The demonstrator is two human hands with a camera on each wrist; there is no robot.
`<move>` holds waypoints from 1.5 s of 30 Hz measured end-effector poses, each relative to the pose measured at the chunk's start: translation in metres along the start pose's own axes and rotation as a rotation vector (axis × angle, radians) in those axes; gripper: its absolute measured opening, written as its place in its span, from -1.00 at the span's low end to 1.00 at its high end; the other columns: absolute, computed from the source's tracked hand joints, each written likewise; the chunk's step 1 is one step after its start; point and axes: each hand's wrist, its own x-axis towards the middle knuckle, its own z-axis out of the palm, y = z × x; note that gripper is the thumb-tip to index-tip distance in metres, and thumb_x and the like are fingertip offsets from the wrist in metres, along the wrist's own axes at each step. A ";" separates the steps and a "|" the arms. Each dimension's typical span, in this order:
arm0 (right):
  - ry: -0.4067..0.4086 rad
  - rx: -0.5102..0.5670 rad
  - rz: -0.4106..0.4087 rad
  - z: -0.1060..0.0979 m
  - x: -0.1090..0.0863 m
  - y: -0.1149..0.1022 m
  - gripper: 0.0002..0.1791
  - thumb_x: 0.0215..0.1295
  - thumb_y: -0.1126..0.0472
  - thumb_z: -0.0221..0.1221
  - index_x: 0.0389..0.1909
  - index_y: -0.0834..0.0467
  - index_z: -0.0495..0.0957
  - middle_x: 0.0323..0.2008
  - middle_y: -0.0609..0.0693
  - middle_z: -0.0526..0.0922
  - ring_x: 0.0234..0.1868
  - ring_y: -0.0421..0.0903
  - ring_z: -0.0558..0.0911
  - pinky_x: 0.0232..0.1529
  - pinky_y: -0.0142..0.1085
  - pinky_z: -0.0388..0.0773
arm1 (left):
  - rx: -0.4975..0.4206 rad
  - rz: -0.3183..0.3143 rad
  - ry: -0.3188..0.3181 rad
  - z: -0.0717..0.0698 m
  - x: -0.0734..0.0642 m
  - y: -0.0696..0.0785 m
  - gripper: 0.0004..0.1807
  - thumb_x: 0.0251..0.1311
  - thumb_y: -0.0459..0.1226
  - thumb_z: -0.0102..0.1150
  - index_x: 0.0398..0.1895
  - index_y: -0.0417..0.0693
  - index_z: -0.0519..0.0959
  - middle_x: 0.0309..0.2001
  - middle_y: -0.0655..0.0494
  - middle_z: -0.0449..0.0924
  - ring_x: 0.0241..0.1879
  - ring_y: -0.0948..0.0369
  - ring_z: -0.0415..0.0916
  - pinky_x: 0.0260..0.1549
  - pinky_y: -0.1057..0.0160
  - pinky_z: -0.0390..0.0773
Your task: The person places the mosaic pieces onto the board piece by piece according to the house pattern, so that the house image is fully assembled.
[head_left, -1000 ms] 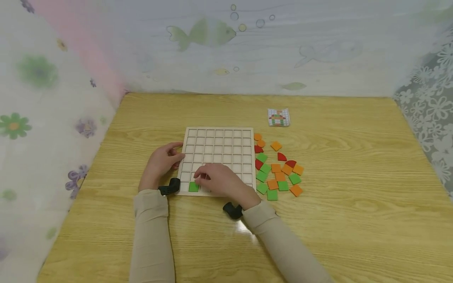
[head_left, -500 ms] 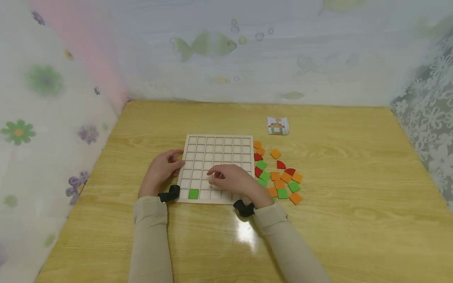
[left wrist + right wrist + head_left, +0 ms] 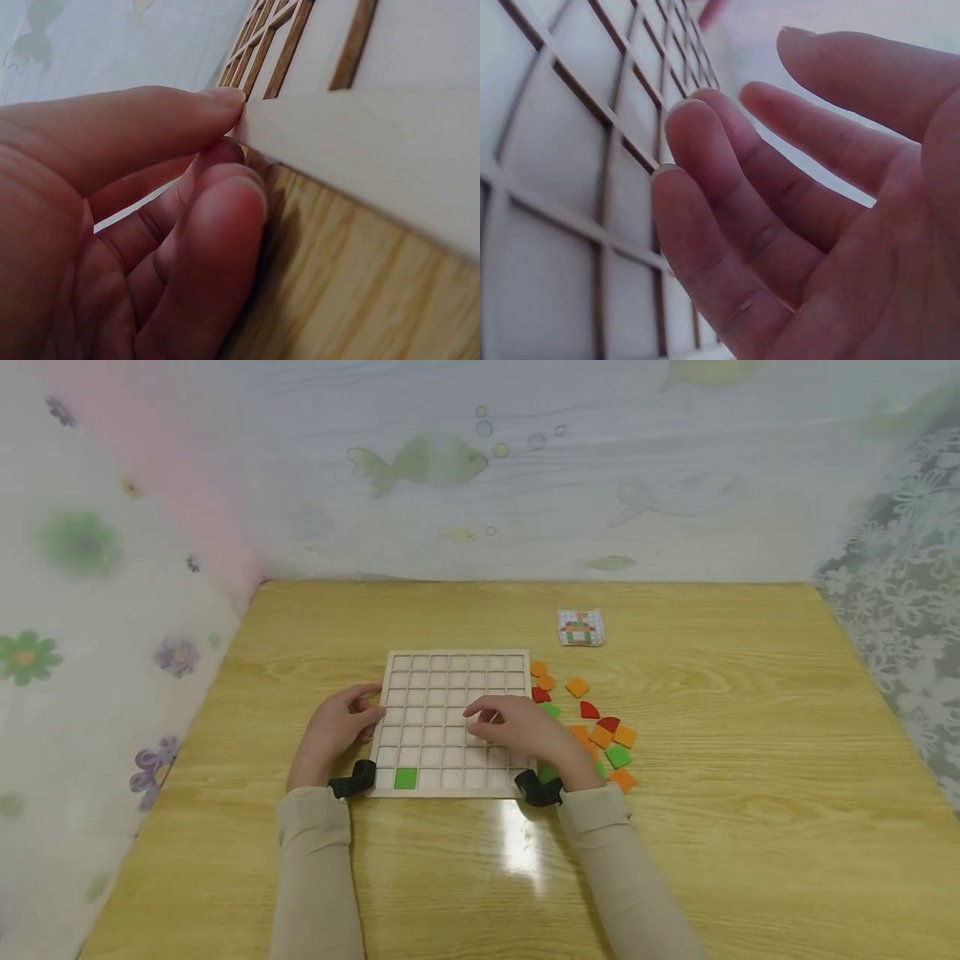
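Observation:
In the head view a pale wooden grid board (image 3: 459,652) lies on the table, with one green square tile (image 3: 406,778) set in its front row, second cell from the left. My left hand (image 3: 333,725) holds the board's left edge; in the left wrist view a fingertip (image 3: 225,97) is right at the rim while other fingers curl below it. Over the board's right half hovers my right hand (image 3: 525,727), nothing between its loosely bent fingers. The right wrist view shows its fingertips (image 3: 694,124) close over the grid cells.
Several loose orange, green and red tiles (image 3: 625,737) lie right of the board, some hidden by the right arm. A small printed pattern card (image 3: 581,628) rests behind them. Black wrist cameras sit at both wrists. Patterned cloth (image 3: 450,493) hangs behind the wooden table (image 3: 712,735).
My right hand has let go of the green tile in the front row and moved right across the board. The left hand stays at the board's edge. The head view has shifted slightly.

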 end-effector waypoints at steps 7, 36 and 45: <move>0.002 0.040 0.031 -0.014 -0.006 0.008 -0.69 0.23 -0.01 0.06 -0.05 0.00 0.51 -0.33 -0.13 0.54 -0.38 -0.16 0.57 -0.32 -0.32 0.48 | 0.005 -0.001 0.003 -0.001 -0.002 -0.003 -0.48 0.16 -0.10 0.10 0.21 0.09 0.31 -0.31 -0.01 0.41 -0.53 0.14 0.43 -0.49 0.27 0.43; 0.131 0.101 0.144 -0.055 -0.038 0.052 -0.73 0.20 0.18 0.13 -0.07 0.02 0.55 -0.19 -0.01 0.52 -0.22 -0.07 0.48 -0.21 -0.23 0.45 | -0.025 0.013 -0.011 0.001 -0.003 0.000 -0.48 0.16 -0.10 0.10 0.22 0.07 0.31 -0.43 -0.01 0.44 -0.58 0.15 0.43 -0.51 0.26 0.47; 0.107 -0.031 0.144 -0.056 -0.038 0.059 -0.67 0.14 0.31 0.11 -0.04 0.08 0.54 -0.14 0.04 0.50 -0.16 -0.04 0.46 -0.11 -0.17 0.41 | -0.018 0.012 -0.011 0.001 -0.001 -0.001 -0.47 0.16 -0.09 0.10 0.21 0.08 0.31 -0.40 0.00 0.45 -0.58 0.16 0.42 -0.49 0.26 0.45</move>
